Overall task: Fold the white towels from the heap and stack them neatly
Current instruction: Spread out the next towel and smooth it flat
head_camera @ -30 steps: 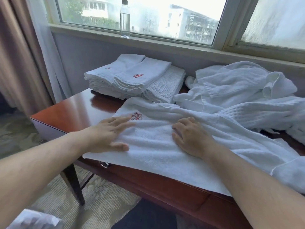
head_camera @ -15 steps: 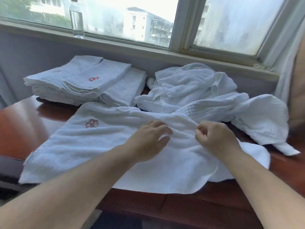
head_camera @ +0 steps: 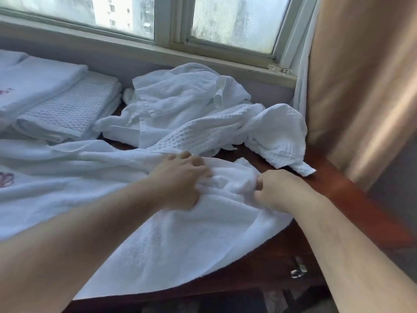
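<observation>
White terry towel [head_camera: 158,240] lies spread across the counter [head_camera: 343,195], from the left edge of the frame to just right of centre, with its near hem hanging over the front edge. Both my hands are at its right end, where the cloth is bunched. My left hand [head_camera: 180,179] has its fingers curled over a ridge of fabric with the thumb tucked beneath. My right hand [head_camera: 278,190], just beside it, is closed round the towel's end and pinches it, though blur hides the exact fingertips. I judge I hold it there because this end has to be gathered and lifted before it can be carried toward the embroidered mark [head_camera: 5,179] at the far left, halving the length. The heap [head_camera: 187,109] of unfolded towels sits behind my hands in the upper middle, touching the spread towel's far edge and handy for the next pick. The folded stack [head_camera: 49,98] rests in the upper left, set apart from the heap so nothing rumples it. With several pieces in the heap unfolded, the job looks partway done.
</observation>
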`<state>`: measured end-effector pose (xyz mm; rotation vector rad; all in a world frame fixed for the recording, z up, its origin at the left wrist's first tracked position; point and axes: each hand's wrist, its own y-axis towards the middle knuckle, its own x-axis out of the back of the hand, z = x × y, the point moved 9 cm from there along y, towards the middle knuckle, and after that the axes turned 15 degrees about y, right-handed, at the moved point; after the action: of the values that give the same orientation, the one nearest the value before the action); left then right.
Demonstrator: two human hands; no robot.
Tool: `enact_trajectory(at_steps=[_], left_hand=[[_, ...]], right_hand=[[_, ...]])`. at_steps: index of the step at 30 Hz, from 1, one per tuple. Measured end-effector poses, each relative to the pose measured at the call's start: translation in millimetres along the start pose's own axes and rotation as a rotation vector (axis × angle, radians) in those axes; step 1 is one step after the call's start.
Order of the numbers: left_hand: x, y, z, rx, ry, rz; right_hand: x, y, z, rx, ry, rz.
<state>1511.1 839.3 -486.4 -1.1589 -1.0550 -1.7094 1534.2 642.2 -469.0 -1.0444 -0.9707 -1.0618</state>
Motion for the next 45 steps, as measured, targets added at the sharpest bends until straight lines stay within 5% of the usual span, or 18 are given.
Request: enact_trajectory(at_steps=[4,12,16,20,28,30,33,36,39,42,45], left_hand=[[-38,17,3,0.055,-0.130,0.205],[-45,49,3,0.308,-0.106,0.183],[-20,45,-13,0.203,-0.091,-0.039],[-33,19,-15,0.083,-0.092,0.025],[-23,-22,-35,-0.142,-0.050,-0.028],[-10,-30,-43,-0.190,-0.150,-0.082],[8,-27,-12,0.009,-0.283,-0.209],[-7,-25,28,0.230,-0.040,-0.084],[-37,-25,30,0.155,0.000,0.079],[-48,-14,45,0.129,-0.044,0.096],[-55,-5,76,0.126,-0.020,0.104]], right_hand=[[-3,1,-27,-0.130,-0.035,0.001],[0,-37,-69,-0.289,-0.191,0.087],[17,-25,-26,0.045,-0.052,-0.038],[-17,4,13,0.255,0.294,-0.009],[-33,6,-42,-0.280,-0.054,0.027],[-25,9,-28,-0.202,0.075,-0.109],[-35,17,2,0.052,0.272,-0.151],[-56,26,-19,-0.115,0.209,-0.061],[-46,34,-35,-0.284,0.170,-0.112],[-38,47,7,-0.050,0.136,-0.162],[-64,59,51,0.164,0.178,-0.005]])
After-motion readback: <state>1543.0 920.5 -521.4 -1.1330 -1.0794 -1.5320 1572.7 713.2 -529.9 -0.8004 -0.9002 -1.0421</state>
